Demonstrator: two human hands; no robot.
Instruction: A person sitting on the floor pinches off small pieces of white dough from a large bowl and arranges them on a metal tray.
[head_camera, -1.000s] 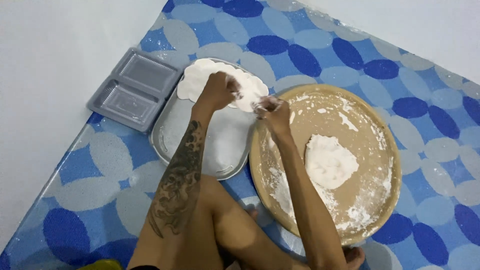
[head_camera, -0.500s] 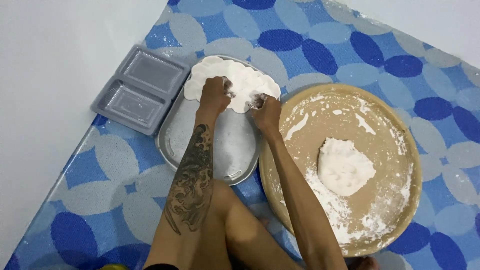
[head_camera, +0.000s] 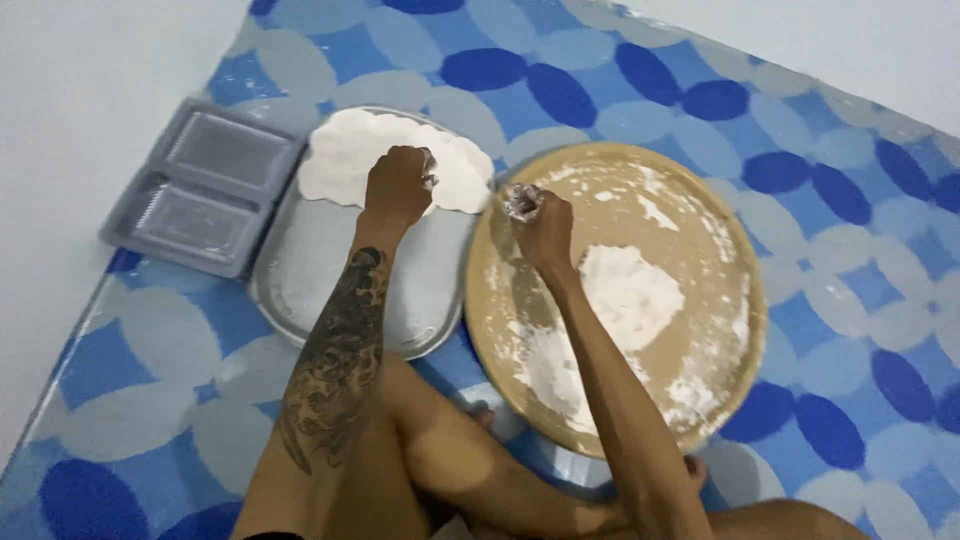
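Note:
A thin flat sheet of white dough (head_camera: 345, 155) lies across the far end of an oval metal tray (head_camera: 310, 285). My left hand (head_camera: 398, 185) rests at the sheet's near edge with the fingers curled onto it. My right hand (head_camera: 535, 222), fingers closed and coated in flour, hovers over the left rim of a round wooden board (head_camera: 725, 250). A lump of white dough (head_camera: 630, 295) sits in the middle of that floured board, just right of my right wrist.
A grey two-compartment plastic container (head_camera: 205, 190) lies left of the tray. Everything sits on a blue patterned mat (head_camera: 850, 380) on a white floor (head_camera: 80, 80). My bare folded legs (head_camera: 450, 460) are at the near edge, between tray and board.
My right hand has come off the flat dough sheet and moved right, over the wooden board. My left hand stays on the sheet, which now lies on the tray.

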